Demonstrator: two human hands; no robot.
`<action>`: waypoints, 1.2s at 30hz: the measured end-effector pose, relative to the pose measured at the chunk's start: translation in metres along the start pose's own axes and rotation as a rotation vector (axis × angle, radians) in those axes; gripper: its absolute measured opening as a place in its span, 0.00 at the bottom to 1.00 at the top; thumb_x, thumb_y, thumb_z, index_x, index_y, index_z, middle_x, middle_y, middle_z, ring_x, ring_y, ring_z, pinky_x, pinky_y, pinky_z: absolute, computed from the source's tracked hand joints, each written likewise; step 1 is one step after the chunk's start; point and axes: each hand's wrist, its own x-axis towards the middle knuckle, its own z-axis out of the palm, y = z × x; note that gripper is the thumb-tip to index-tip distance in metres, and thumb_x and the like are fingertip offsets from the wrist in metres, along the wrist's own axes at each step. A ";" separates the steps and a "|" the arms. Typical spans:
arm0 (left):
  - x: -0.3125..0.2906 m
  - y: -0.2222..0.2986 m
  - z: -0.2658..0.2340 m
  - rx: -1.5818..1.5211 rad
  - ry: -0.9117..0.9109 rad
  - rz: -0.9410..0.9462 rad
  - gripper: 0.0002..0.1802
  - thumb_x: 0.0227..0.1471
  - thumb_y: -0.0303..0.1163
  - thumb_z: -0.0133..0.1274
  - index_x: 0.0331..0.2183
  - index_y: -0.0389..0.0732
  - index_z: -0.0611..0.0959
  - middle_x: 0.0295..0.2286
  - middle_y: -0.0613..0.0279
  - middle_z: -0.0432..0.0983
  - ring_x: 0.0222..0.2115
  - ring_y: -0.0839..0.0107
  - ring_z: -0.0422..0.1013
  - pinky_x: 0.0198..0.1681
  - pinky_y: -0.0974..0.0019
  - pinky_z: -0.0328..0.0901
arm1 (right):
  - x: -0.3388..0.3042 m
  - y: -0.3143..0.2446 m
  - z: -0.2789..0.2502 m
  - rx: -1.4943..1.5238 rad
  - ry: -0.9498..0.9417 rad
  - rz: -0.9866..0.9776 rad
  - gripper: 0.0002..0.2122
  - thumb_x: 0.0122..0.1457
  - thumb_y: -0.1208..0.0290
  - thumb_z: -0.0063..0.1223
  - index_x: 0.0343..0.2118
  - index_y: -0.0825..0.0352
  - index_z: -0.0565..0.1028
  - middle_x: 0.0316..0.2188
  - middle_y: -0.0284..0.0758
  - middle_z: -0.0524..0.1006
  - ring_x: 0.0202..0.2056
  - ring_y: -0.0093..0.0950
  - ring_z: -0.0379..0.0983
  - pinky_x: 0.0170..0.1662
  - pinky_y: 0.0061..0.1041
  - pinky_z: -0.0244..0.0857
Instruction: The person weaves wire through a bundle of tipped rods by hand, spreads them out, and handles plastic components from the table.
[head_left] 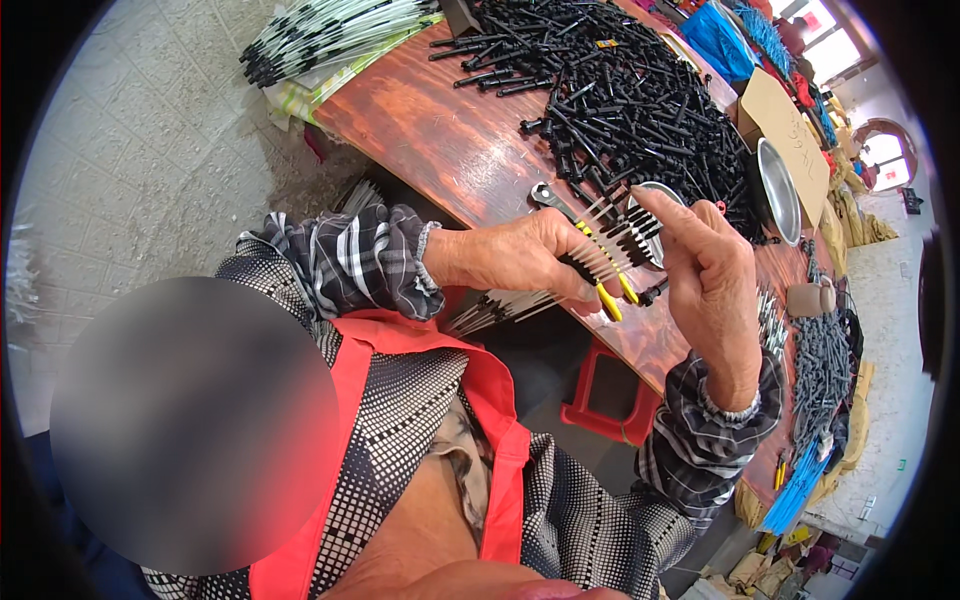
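A fanned row of thin white sticks with black tips (605, 250) is gripped in my left hand (520, 255), the thumb and fingers closed round its near end. Right at the black tips is my right hand (708, 275), its index finger stretched out beside the uppermost sticks; its other fingers are bent and partly hidden. Whether it touches the tips I cannot tell. Yellow handle ends (609, 303) show below the sticks, next to my left fingers. A tool with a round metal head (543, 195) lies on the table just beyond that hand. Behind the right fingers is a metal bowl (655, 190), partly covered.
A large heap of black plastic rods (640, 100) covers the far part of the wooden table (420, 100). Bundled white sticks (330, 38) lie at the far left. On the right stand a metal basin (779, 190), a cardboard box (785, 135) and grey parts (822, 365). Below is a red stool (612, 398).
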 end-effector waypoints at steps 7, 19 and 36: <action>-0.001 0.004 -0.002 -0.024 -0.011 -0.094 0.11 0.51 0.18 0.55 0.39 0.32 0.84 0.36 0.62 0.79 0.40 0.72 0.74 0.46 0.68 0.69 | 0.001 -0.004 0.001 -0.071 0.025 -0.030 0.18 0.53 0.83 0.52 0.46 0.61 0.81 0.22 0.37 0.68 0.24 0.32 0.69 0.29 0.30 0.63; 0.003 -0.008 -0.004 0.264 0.007 0.065 0.10 0.52 0.27 0.59 0.38 0.37 0.85 0.35 0.61 0.81 0.38 0.73 0.75 0.45 0.67 0.67 | 0.003 0.001 0.007 0.107 0.026 0.001 0.19 0.54 0.86 0.48 0.48 0.63 0.80 0.21 0.34 0.71 0.23 0.24 0.69 0.29 0.24 0.64; 0.002 -0.009 0.000 0.304 -0.026 0.184 0.10 0.52 0.27 0.58 0.38 0.37 0.85 0.31 0.64 0.79 0.33 0.77 0.73 0.39 0.69 0.67 | 0.001 0.027 0.005 0.616 -0.142 0.156 0.16 0.59 0.84 0.50 0.50 0.70 0.78 0.28 0.25 0.73 0.29 0.13 0.64 0.34 0.14 0.62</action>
